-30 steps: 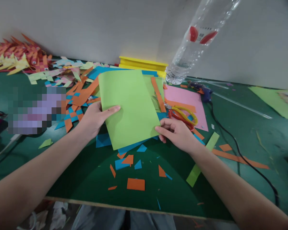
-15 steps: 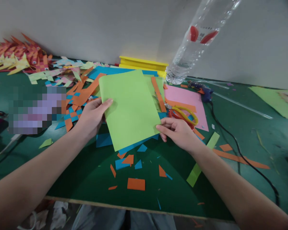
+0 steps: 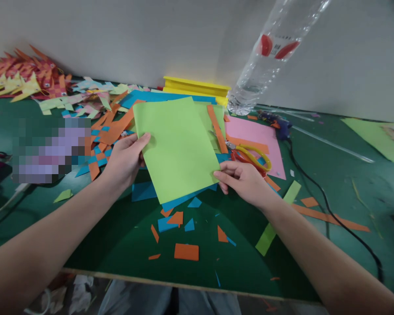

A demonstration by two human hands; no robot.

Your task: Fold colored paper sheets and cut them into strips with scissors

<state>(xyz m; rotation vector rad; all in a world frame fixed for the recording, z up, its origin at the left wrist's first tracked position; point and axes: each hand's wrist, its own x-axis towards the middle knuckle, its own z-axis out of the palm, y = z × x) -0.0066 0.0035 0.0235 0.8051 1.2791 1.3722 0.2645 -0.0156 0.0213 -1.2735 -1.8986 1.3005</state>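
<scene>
A light green paper sheet (image 3: 177,148) is held above the green table (image 3: 124,245), tilted toward me. My left hand (image 3: 126,159) grips its left edge, thumb on top and fingers behind. My right hand (image 3: 244,181) pinches its lower right corner. Under the sheet lie a blue sheet (image 3: 184,199) and another green sheet with an orange strip (image 3: 216,129) on it.
Red and yellow scissors (image 3: 251,158) lie on a pink sheet (image 3: 249,133) right of my right hand. A clear plastic bottle (image 3: 265,57) stands behind, beside a yellow paper stack (image 3: 195,87). A black cable (image 3: 331,214) crosses the right side. Woven paper pieces (image 3: 29,81) and scraps litter the left.
My left thumb slid back from the sheet's middle to its left edge. The sheet shifted slightly left and up. My right hand stayed at the corner.
</scene>
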